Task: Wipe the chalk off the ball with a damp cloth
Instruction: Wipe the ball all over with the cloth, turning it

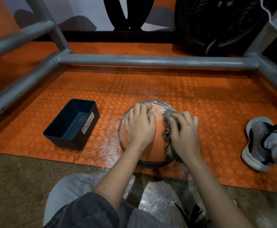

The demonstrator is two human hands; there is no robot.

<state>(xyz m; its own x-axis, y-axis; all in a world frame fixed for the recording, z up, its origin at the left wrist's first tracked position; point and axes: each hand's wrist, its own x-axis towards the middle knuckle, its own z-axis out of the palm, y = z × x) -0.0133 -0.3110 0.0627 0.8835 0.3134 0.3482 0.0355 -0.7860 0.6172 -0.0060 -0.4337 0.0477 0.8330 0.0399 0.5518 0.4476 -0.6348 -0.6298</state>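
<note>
1. Wiping is under way. My right hand [183, 134] grips the bunched cloth [167, 127] against the right side of the ball [153, 145], while my left hand [140, 125] lies spread on top, steadying it.
2. The near face looks clean orange, but white chalk [159, 109] clouds the far top, so I judge a good part is left.
3. The ball sits in a metal ring [120, 129] on the floor mat [151, 84].

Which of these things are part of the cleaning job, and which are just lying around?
Part of the job: ball, cloth, left hand resting on the ball, right hand gripping the cloth.
Lying about: waste basket, metal frame, tyre, shoe.
</note>
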